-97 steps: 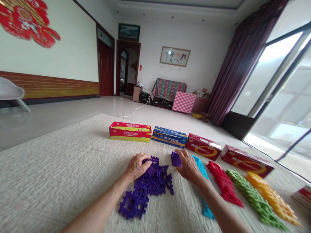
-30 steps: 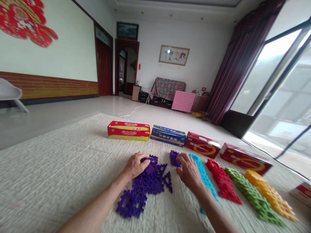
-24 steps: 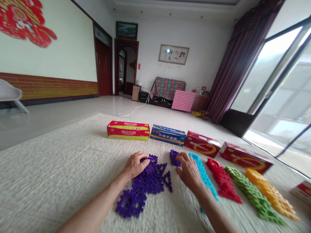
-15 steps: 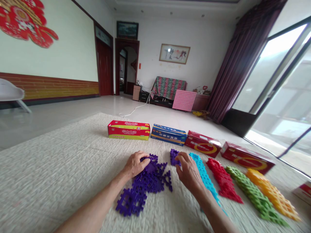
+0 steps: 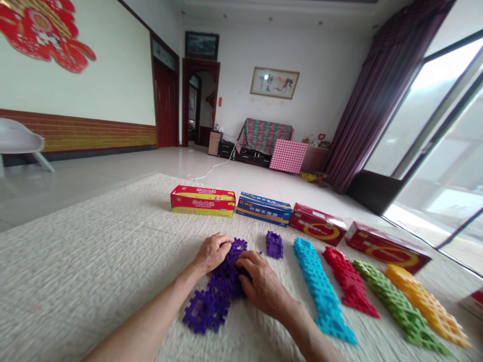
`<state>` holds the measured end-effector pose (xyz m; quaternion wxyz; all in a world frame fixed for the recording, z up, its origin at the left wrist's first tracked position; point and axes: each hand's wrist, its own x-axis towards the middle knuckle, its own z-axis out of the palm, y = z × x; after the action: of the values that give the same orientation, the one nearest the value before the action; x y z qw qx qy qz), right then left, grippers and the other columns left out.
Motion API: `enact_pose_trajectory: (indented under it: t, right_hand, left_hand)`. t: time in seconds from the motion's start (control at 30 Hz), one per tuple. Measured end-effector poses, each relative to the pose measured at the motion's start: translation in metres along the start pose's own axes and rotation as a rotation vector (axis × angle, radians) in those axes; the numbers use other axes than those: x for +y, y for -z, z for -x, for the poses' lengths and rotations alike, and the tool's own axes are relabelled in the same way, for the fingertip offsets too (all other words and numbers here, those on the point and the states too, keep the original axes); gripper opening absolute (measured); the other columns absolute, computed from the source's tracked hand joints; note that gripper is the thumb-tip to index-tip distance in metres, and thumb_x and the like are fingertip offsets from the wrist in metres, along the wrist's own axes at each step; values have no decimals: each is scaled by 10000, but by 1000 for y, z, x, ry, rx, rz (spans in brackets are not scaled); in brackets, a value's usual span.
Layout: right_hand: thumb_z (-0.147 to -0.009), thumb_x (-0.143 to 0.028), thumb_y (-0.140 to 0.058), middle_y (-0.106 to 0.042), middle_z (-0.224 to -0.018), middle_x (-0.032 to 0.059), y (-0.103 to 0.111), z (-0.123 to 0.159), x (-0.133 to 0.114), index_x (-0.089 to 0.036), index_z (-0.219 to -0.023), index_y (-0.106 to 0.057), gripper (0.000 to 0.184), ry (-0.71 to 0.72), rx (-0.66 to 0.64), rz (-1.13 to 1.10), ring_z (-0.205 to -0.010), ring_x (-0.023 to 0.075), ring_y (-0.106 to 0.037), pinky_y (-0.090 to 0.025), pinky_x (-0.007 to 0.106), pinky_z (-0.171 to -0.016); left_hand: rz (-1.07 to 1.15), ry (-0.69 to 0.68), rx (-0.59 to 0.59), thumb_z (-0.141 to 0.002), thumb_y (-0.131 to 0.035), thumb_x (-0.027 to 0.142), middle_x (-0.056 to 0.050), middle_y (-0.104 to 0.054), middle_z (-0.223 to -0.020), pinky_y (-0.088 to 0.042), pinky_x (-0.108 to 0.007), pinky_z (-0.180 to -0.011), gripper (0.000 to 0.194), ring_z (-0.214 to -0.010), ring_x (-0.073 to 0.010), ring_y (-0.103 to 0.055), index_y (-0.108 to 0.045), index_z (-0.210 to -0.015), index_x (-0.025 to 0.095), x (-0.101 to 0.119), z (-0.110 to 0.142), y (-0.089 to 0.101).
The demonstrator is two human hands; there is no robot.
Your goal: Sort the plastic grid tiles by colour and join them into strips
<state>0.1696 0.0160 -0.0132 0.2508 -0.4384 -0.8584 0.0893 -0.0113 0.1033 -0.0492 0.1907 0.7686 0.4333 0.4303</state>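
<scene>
A loose pile of purple interlocking plastic pieces (image 5: 218,296), square and toothed at the edges, lies on the rug before me. My left hand (image 5: 215,253) rests at the pile's upper left, its fingers closed on a purple piece. Over the right side of the pile, my right hand (image 5: 260,281) curls its fingers down onto another purple piece; the fingertips are partly hidden. Apart from the pile, beyond my right hand, lies a small stack of purple pieces (image 5: 274,245). To its right stretches a row of light blue pieces (image 5: 320,289).
Further right lie rows of red pieces (image 5: 349,281), green pieces (image 5: 400,304) and yellow pieces (image 5: 428,304). Behind stand a red-yellow box (image 5: 203,202), a blue box (image 5: 264,209) and dark red boxes (image 5: 317,223). All rest on a beige rug (image 5: 94,261).
My right hand has moved left from the small purple stack onto the pile, leaving the stack uncovered. My left hand stays at the pile. The view has shifted slightly.
</scene>
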Motion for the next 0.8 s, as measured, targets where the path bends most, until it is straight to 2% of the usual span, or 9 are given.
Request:
enact_pose_trajectory:
  t: [0.1, 0.2, 0.33, 0.43, 0.57, 0.63, 0.8]
  right_hand:
    - [-710, -53, -528, -594, -1024, 51, 5, 1, 1, -205, -968, -619, 313, -21, -4, -36, -986, 196, -554, -463, 325, -884]
    - [-692, -47, -523, -584, -953, 32, 6, 3, 2, -213, -905, -616, 286, -40, -6, -45, -912, 178, -559, -467, 295, -809]
    - [-734, -45, -498, -591, -888, 20, 4, 3, 2, -217, -844, -606, 231, -10, 6, -18, -863, 169, -560, -452, 294, -773]
    - [-807, -92, -489, -613, -891, 39, 9, 2, 5, -208, -876, -599, 174, 5, 79, -6, -859, 178, -570, -450, 317, -779]
    - [-892, -192, -437, -638, -847, 58, 32, 0, 19, -195, -917, -591, 156, -55, 221, -23, -784, 176, -592, -457, 308, -716]
    - [-896, -213, -420, -650, -822, 51, 46, -1, 29, -192, -927, -598, 182, -113, 249, -1, -740, 169, -598, -449, 294, -683]
    - [-829, -168, -415, -669, -700, 27, 69, 6, 57, -211, -825, -664, 253, -292, 113, 115, -622, 159, -587, -405, 269, -604]
  left_hand:
    - [0, 8, -4, -821, -494, 150, -35, -736, -992, -486, -261, -931, 254, -957, -160, -665, -729, -903, 205, 0, 0, 0]
    - [0, 10, -12, -819, -490, 142, -26, -736, -993, -486, -259, -927, 260, -962, -157, -662, -726, -901, 213, 1, 0, 1]
    - [1, 26, -20, -816, -491, 142, -33, -735, -993, -487, -260, -919, 253, -963, -154, -663, -724, -897, 200, 3, 0, 1]
    - [3, 30, -19, -818, -492, 146, -39, -733, -999, -486, -263, -917, 247, -970, -155, -662, -721, -898, 192, 4, 0, 2]
    - [3, 22, -25, -817, -496, 157, -35, -734, -997, -487, -273, -918, 240, -967, -156, -663, -720, -895, 198, 2, -1, 1]
    - [9, 15, -23, -819, -497, 169, -36, -734, -996, -485, -278, -925, 237, -966, -158, -663, -720, -895, 198, 0, -1, 0]
    - [2, 8, -20, -819, -494, 188, -41, -732, -1007, -479, -292, -939, 242, -979, -167, -659, -722, -899, 196, -4, -1, -1]
